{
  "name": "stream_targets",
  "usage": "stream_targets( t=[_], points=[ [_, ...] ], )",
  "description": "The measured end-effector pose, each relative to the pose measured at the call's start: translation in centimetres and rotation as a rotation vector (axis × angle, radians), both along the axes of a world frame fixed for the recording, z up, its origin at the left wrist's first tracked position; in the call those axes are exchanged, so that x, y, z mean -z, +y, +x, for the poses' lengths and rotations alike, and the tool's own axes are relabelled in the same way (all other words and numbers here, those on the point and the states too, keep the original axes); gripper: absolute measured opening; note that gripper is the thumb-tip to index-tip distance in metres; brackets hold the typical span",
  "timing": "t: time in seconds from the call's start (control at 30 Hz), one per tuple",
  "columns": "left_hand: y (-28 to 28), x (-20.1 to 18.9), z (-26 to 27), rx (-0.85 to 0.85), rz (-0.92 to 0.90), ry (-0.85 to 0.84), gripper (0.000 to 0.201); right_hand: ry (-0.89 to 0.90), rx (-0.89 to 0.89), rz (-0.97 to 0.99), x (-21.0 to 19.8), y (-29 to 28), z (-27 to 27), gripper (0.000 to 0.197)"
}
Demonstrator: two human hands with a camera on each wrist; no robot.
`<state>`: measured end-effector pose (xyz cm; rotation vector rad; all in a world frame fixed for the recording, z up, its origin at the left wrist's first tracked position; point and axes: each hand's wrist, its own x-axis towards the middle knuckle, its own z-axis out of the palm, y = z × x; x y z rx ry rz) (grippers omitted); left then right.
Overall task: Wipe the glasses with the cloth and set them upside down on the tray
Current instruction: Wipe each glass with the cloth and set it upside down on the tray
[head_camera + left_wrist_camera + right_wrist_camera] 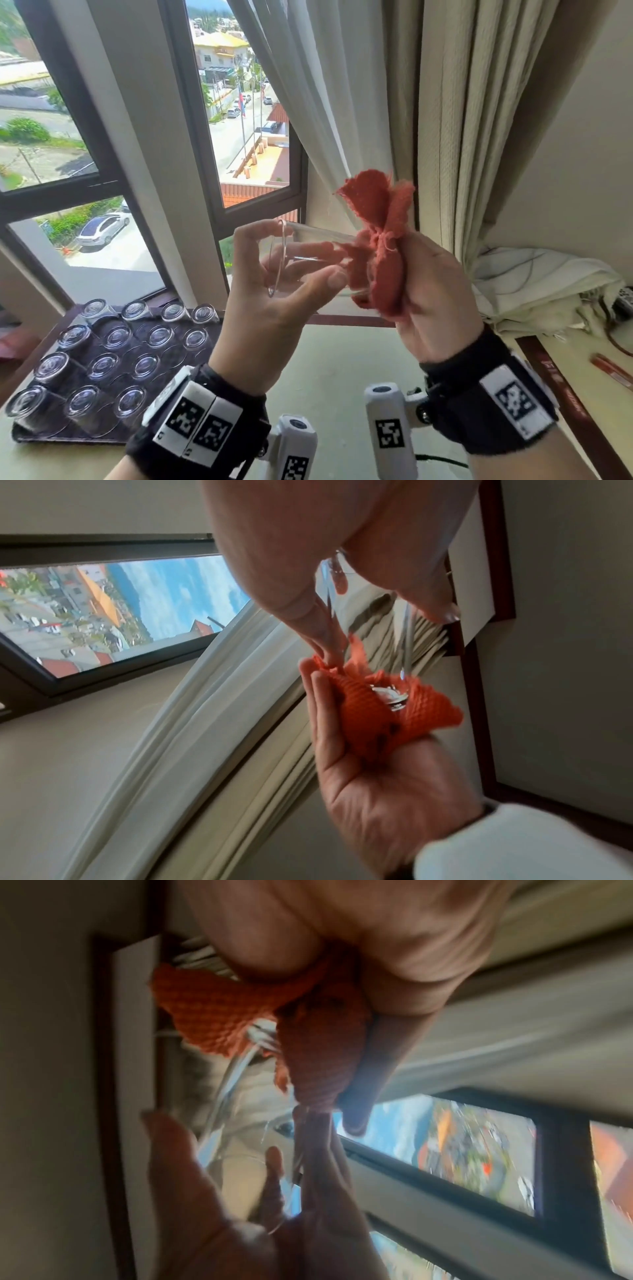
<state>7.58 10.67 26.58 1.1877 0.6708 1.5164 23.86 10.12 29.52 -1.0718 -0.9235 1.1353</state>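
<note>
Head view. I hold a clear drinking glass (308, 260) on its side above the table (342, 370), its rim toward my left hand (274, 308), whose thumb and fingers curl around the rim end and grasp it. My right hand (435, 301) grips a bunched orange cloth (383, 253) pressed over the base end of the glass; loose corners of the cloth stick up above the fist. At lower left, a dark tray (68, 442) lies on the table and carries rows of tumblers (102, 366) standing upside down, well apart from the held glass. A window (236, 102) and pale curtains (445, 120) fill the background.

Left wrist view. My left-hand fingers (291, 593) close on the glass wall (407, 631), grasping it. The cloth (369, 710) cups the thick glass base, and my right hand (377, 791) supports it from beneath with fingers laid along the fabric.

Right wrist view. The picture is blurred. My right hand (394, 961) clenches the cloth (219, 1007), and the glass (236, 1074) runs between it and my left hand (222, 1218).
</note>
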Motion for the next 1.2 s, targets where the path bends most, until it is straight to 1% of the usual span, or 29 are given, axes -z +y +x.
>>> stream_targets(
  t=[0.03,0.07,0.13,0.17,0.23,0.3,0.33,0.37,0.4,0.5,0.53,0.57,0.63,0.7,0.73,0.83,0.9,1.0,1.1,1.2],
  points=[
    [-0.1,-0.1,-0.1,0.016,0.003,-0.008,0.093,0.127,-0.072,-0.069,0.0,0.0,-0.1,0.035],
    [0.0,-0.2,-0.1,0.013,-0.004,-0.016,0.094,0.203,-0.128,-0.102,0.3,-0.1,-0.2,0.035],
    [0.0,-0.4,-0.1,-0.033,-0.038,-0.021,0.092,0.255,-0.164,-0.069,1.7,-0.7,-0.6,0.033],
    [0.1,-0.4,-0.1,-0.058,-0.061,-0.023,0.089,0.233,-0.125,-0.013,2.5,-1.2,-0.9,0.029],
    [0.0,-0.2,0.0,-0.083,-0.101,-0.016,0.085,0.064,0.01,0.127,3.3,-2.2,-1.5,0.028],
    [-0.3,-0.1,0.3,-0.073,-0.117,0.028,0.084,-0.181,0.111,0.279,3.5,-2.3,-1.4,0.027],
    [-0.4,-0.1,0.4,-0.075,-0.113,0.049,0.082,-0.264,0.136,0.312,3.2,-2.1,-1.3,0.029],
    [-0.5,-0.1,0.4,-0.075,-0.098,0.067,0.082,-0.294,0.151,0.307,2.8,-1.7,-1.0,0.033],
    [-0.6,-0.1,0.4,-0.073,-0.075,0.084,0.083,-0.238,0.146,0.246,2.2,-1.2,-0.8,0.036],
    [-0.5,0.4,0.4,-0.046,-0.038,0.153,0.081,0.103,0.056,-0.07,1.0,-0.4,-0.3,0.035],
    [-0.6,0.6,0.4,-0.046,-0.049,0.197,0.079,0.148,0.049,-0.126,1.1,-0.3,-0.2,0.037],
    [-0.6,0.8,0.4,-0.071,-0.065,0.265,0.078,0.163,0.05,-0.162,1.4,-0.4,-0.1,0.037],
    [-0.4,1.0,0.2,-0.179,-0.102,0.465,0.074,0.171,0.057,-0.196,2.2,-0.6,0.4,0.034],
    [-0.4,1.1,-0.2,-0.225,-0.143,0.619,0.072,0.13,0.058,-0.184,2.8,-0.6,1.2,0.035],
    [-0.3,1.3,-0.3,-0.199,-0.159,0.666,0.072,0.088,0.067,-0.167,3.0,-0.6,1.5,0.036],
    [-0.7,2.2,-0.2,-0.049,-0.189,0.763,0.067,-0.032,0.139,-0.126,3.5,-0.3,2.1,0.036],
    [-0.9,3.0,0.0,0.047,-0.238,0.726,0.063,-0.118,0.203,-0.073,4.1,-0.1,2.3,0.032],
    [-0.6,3.7,0.0,0.178,-0.362,0.555,0.067,-0.231,0.285,0.011,5.3,0.0,2.6,0.024],
    [-0.6,4.3,-0.2,0.237,-0.468,0.461,0.068,-0.284,0.323,0.077,5.6,-0.4,2.5,0.018],
    [-0.6,5.0,-0.5,0.306,-0.564,0.374,0.064,-0.39,0.397,0.126,5.8,-0.5,2.2,0.015]
  ],
)
